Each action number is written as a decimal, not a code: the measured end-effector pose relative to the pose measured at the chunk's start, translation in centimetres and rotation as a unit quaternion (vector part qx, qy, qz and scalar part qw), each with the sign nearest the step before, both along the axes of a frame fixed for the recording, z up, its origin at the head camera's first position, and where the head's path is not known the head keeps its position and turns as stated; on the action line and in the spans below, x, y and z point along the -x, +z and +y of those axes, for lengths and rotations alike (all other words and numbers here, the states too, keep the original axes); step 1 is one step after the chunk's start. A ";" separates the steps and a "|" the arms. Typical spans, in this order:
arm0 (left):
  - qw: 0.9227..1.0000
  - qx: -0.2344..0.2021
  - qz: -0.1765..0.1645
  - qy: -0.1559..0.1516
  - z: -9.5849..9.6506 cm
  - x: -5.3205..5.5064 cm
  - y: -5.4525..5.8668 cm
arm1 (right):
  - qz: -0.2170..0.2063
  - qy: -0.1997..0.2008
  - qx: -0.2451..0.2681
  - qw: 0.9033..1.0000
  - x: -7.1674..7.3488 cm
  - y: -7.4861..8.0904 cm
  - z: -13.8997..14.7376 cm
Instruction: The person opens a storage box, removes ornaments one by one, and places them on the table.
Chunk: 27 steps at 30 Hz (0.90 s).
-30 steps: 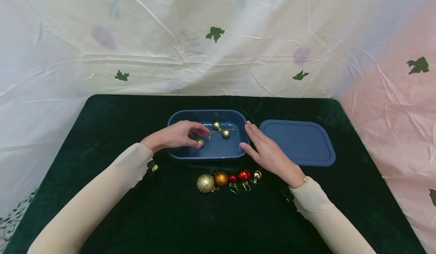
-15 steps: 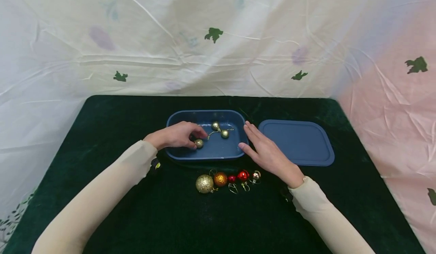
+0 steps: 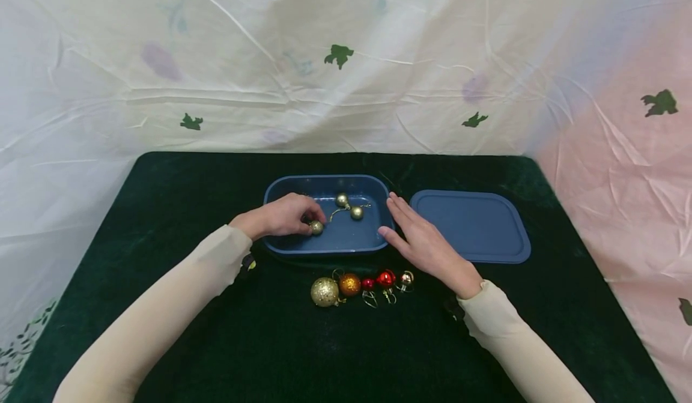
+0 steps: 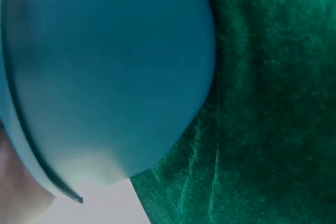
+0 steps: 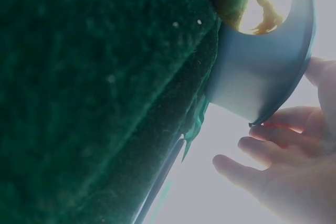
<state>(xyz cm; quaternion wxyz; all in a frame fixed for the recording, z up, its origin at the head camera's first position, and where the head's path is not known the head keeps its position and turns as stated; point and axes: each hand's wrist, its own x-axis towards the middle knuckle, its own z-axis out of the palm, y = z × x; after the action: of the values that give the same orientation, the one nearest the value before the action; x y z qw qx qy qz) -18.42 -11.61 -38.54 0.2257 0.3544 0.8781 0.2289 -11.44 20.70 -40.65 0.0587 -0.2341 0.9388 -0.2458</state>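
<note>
The head view has two pale sleeves (image 3: 157, 313) nearest, reaching over a green table (image 3: 324, 355). Past them, five balls lie in a row: a big gold ball (image 3: 325, 292), an orange ball (image 3: 349, 284), a small red ball (image 3: 368, 283), a bigger red ball (image 3: 386, 278) and a shiny ball (image 3: 407, 278). Just behind the row sits a blue box (image 3: 324, 251) with its lid off. The left hand (image 3: 281, 215) dips into it, fingers bent round a speckled ball (image 3: 316, 227) low inside, toward the left and front. I cannot tell how hard it squeezes; the left wrist view mostly shows the outside of the box. The right hand (image 3: 421, 236) is well apart from the left, fingers straight, touching the right end of the box, as if to hold it steady. Farther back inside lie two gold balls (image 3: 357, 212). The lid (image 3: 470, 229) lies flat to the right, and a white sheet (image 3: 346, 96) hangs past the table. I think the step in hand is moving balls one by one between box and row, but I can't tell which way. To bring the speckled ball out, the next move calls for a good pinch and a lift over the edge; to leave it in, just a soft letting go.
</note>
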 end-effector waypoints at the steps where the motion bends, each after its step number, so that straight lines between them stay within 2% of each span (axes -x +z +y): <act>1: 1.000 -0.003 0.000 0.003 0.0 0.0 0.0 | 0.000 0.000 0.000 1.000 0.0 0.0 0.0; 5: 1.000 -0.023 0.016 0.012 -0.1 -0.3 0.2 | 0.002 0.001 0.002 1.000 0.0 0.0 0.0; 12: 0.995 -0.062 0.080 0.017 -0.3 -0.9 0.3 | 0.005 0.002 0.002 1.000 0.1 -0.1 0.0; 15: 0.992 -0.078 0.092 0.032 -0.4 -1.2 0.4 | 0.008 0.002 0.004 1.000 0.0 0.0 0.0; 17: 0.990 -0.092 0.093 0.044 -0.6 -1.5 0.6 | 0.010 0.002 0.006 1.000 0.0 0.0 0.0; 22: 0.988 -0.124 0.067 0.070 -1.1 -2.4 0.9 | 0.010 0.001 0.006 1.000 0.0 -0.2 -0.1; 27: 0.983 -0.152 0.060 0.079 -1.6 -3.3 1.3 | 0.006 0.000 0.004 1.000 0.0 -0.1 -0.1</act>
<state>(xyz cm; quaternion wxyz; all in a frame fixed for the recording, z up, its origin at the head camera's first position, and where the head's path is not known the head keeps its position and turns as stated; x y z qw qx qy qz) -15.15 -13.24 -37.28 0.0972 0.3272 0.8705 0.3546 -11.43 20.56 -40.80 0.0527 -0.2361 0.9381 -0.2479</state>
